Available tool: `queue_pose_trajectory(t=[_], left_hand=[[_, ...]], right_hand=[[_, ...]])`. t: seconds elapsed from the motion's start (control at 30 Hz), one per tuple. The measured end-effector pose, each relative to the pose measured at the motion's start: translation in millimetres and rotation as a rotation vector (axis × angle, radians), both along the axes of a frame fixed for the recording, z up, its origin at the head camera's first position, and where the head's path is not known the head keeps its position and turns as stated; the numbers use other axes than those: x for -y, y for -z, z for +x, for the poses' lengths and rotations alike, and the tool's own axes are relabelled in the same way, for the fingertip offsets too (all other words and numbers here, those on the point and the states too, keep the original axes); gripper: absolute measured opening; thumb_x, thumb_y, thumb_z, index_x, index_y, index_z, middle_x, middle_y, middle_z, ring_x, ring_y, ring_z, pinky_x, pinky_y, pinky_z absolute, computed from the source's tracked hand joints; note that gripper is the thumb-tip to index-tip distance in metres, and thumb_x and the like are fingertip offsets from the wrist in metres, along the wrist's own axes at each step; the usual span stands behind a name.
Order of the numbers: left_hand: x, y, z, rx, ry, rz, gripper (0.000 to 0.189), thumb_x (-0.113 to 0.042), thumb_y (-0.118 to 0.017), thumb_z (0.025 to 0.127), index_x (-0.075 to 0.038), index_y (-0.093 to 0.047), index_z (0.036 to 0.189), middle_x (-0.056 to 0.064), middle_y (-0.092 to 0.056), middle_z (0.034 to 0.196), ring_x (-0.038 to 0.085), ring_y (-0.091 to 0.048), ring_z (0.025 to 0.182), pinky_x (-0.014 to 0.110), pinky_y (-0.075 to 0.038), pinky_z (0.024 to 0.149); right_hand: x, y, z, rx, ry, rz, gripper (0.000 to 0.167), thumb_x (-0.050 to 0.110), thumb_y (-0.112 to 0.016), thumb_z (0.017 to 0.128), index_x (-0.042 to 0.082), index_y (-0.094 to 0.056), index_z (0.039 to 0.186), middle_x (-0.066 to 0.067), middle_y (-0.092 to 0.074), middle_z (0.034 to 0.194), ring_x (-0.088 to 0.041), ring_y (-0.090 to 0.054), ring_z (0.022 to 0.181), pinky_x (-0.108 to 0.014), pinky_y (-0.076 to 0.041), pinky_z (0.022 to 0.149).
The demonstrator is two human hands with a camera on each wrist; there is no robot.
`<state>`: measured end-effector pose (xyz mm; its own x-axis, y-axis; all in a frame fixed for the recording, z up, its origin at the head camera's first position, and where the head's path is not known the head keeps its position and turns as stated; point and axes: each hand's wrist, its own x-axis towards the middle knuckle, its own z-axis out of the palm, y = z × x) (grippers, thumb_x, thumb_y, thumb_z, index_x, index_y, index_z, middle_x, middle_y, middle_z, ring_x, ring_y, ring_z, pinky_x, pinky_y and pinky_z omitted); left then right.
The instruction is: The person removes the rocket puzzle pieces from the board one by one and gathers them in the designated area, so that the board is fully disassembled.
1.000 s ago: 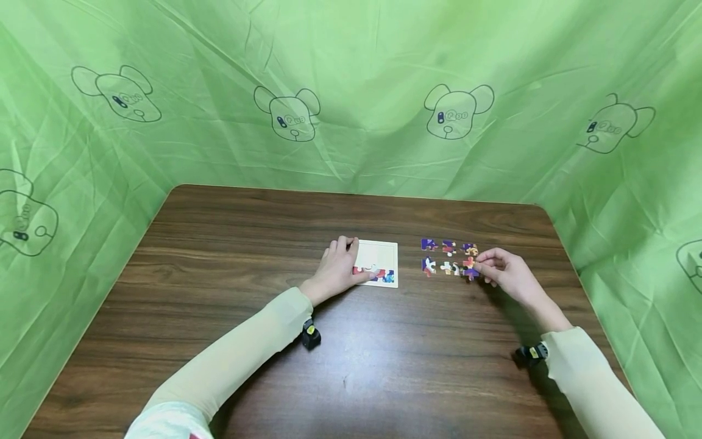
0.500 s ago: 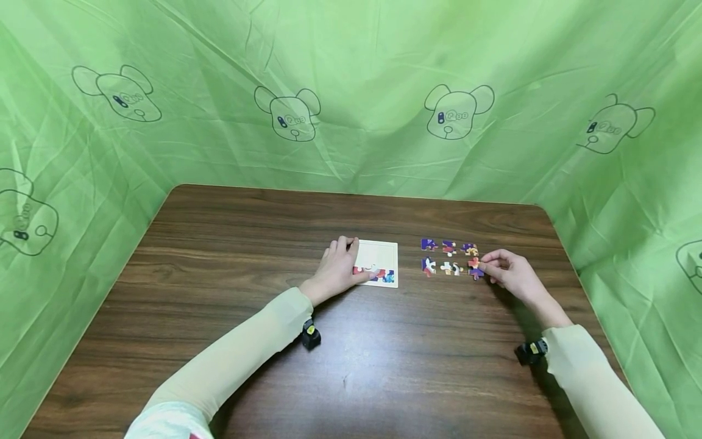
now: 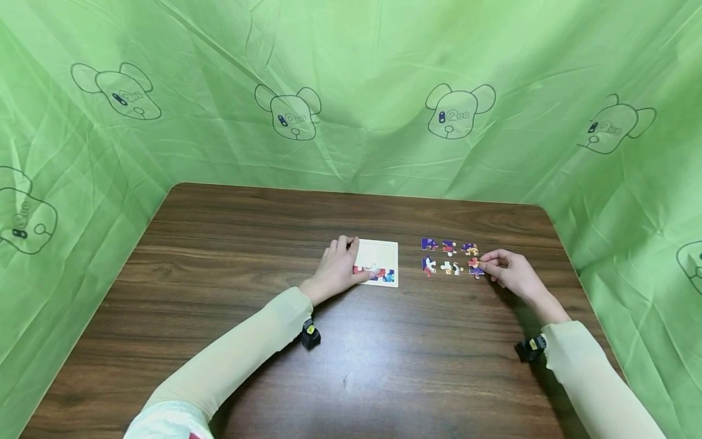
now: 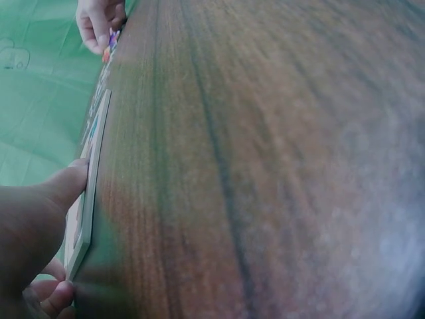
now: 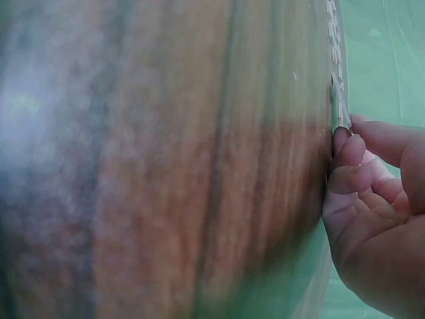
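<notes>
A small white puzzle board (image 3: pixel 382 251) lies on the table, with colourful pieces fitted along its near side. My left hand (image 3: pixel 334 269) grips its left part, thumb over the near pieces and fingertips at the left edge, as the left wrist view also shows. To the right, my right hand (image 3: pixel 510 272) pinches a purple and red jigsaw piece (image 3: pixel 475 272) between thumb and index finger. In the right wrist view, the piece's edge (image 5: pixel 342 109) stands tilted up from the fingertips. The palm side of the left hand is hidden in the head view.
Several loose jigsaw pieces lie in two rows right of the board, among them a purple corner piece (image 3: pixel 428 244) and a mostly white piece (image 3: pixel 451 268). The brown wooden table (image 3: pixel 263 231) ends at a green curtain (image 3: pixel 367 152) behind and on both sides.
My right hand has shifted slightly right with the pinched piece, widening its gap from the neighbouring white piece. The left hand and board have stayed in place.
</notes>
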<state>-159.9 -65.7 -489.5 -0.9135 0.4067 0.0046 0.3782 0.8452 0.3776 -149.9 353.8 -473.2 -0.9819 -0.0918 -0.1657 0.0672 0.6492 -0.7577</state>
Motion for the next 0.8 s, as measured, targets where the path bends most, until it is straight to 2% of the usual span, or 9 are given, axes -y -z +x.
queue_pose_trajectory(t=[0.53, 0.8], left_hand=[[1.1, -1.9, 1.4, 0.005, -0.003, 0.008, 0.100, -0.061, -0.072, 0.092, 0.007, -0.036, 0.157, 0.023, -0.043, 0.147, 0.037, -0.044, 0.126, 0.045, -0.041, 0.101], [0.7, -1.1, 1.1, 0.008, -0.007, 0.002, 0.101, -0.061, -0.071, 0.092, 0.007, -0.035, 0.158, 0.022, -0.042, 0.149, 0.036, -0.043, 0.128, 0.045, -0.040, 0.102]], right_hand=[[-0.5, 1.2, -0.2, 0.005, -0.021, 0.031, 0.029, 0.015, -0.067, 0.103, -0.009, -0.064, 0.118, -0.009, -0.065, 0.079, -0.010, -0.057, 0.067, -0.027, -0.049, 0.055], [1.4, -1.5, 3.0, -0.012, -0.037, 0.043, 0.029, 0.016, -0.068, 0.102, -0.007, -0.063, 0.119, -0.014, -0.068, 0.089, -0.011, -0.059, 0.068, -0.028, -0.050, 0.056]])
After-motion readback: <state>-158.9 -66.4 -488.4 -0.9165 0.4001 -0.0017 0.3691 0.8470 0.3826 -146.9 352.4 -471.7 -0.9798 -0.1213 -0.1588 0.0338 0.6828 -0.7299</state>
